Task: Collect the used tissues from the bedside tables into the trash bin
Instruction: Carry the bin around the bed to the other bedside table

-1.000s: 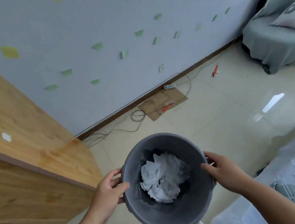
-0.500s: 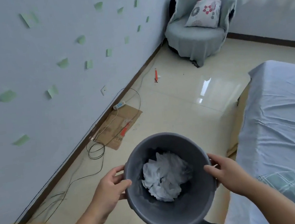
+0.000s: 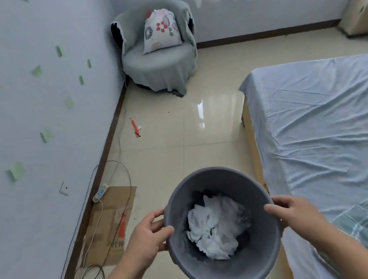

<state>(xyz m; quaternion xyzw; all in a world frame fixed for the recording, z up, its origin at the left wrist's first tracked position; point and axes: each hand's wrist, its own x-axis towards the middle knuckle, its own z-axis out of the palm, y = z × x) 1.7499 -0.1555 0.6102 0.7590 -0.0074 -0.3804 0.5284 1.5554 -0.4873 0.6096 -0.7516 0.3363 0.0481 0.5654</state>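
Observation:
I hold a round grey trash bin (image 3: 227, 275) in front of me above the floor, low in the middle of the view. My left hand (image 3: 149, 234) grips its left rim, thumb over the edge. On the opposite rim my right hand (image 3: 291, 213) grips the same way. Crumpled white tissues (image 3: 217, 230) lie piled in the bottom of the bin. No bedside table is in view.
A bed with a pale blue sheet (image 3: 330, 133) fills the right side. A covered grey armchair (image 3: 160, 70) with a flowered cushion stands in the far corner. Cardboard (image 3: 109, 222), a power strip and loose cables (image 3: 91, 278) lie along the left wall. A red tool (image 3: 135, 128) lies on the tiled floor.
The view has swung right from the wooden furniture and wall toward the armchair and bed. Both hands keep the same grip on the bin.

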